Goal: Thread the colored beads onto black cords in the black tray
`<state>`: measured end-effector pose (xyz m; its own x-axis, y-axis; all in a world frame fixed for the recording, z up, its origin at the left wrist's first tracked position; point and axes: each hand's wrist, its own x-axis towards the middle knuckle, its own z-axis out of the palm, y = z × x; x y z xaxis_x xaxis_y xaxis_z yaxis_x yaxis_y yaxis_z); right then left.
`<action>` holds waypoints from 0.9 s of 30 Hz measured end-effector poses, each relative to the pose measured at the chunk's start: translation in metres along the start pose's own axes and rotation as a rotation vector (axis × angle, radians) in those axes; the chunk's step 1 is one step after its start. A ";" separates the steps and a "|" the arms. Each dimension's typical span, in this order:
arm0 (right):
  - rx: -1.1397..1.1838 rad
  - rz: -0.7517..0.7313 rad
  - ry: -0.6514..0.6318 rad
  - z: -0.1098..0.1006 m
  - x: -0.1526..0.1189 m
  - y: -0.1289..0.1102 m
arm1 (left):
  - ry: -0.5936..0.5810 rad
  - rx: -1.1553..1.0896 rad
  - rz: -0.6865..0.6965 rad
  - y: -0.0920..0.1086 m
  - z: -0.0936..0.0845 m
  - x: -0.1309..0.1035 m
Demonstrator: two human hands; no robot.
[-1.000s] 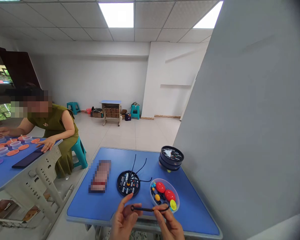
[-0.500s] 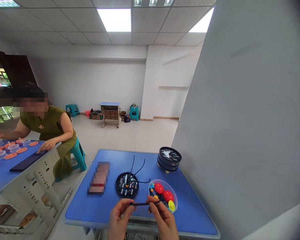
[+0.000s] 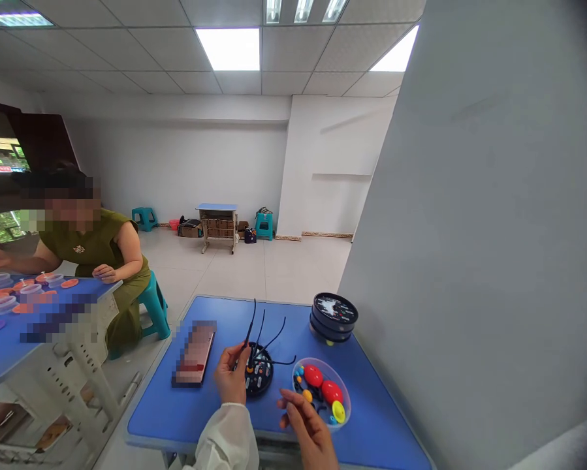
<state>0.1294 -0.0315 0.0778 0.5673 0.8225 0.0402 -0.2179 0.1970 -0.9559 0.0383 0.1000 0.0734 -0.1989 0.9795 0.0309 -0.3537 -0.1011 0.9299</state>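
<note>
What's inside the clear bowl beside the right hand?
In the clear bowl: two red pieces, a yellow piece, an orange piece, small blue pieces and black pieces. Whatever lies beneath them is covered; the right hand hides some near-left rim.

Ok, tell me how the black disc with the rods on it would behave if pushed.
The black disc lies flat on the blue table, so it would probably slide rather than tip or roll. Its thin rods hold their shape with free ends, so they are likely springy rather than floppy. Splayed outward, they might snag.
</note>
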 end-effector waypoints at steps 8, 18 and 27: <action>-0.031 0.003 0.014 -0.017 0.000 0.018 | 0.062 0.163 0.078 -0.030 0.015 0.010; -0.038 0.007 0.041 -0.028 -0.001 0.023 | 0.056 0.304 0.138 -0.030 0.013 0.002; -0.089 -0.014 0.051 -0.046 0.005 -0.009 | 0.055 0.415 0.158 -0.030 0.008 0.001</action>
<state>0.1704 -0.0536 0.0735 0.6100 0.7913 0.0415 -0.1394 0.1587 -0.9774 0.0559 0.1055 0.0485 -0.2729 0.9459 0.1752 0.0792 -0.1594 0.9840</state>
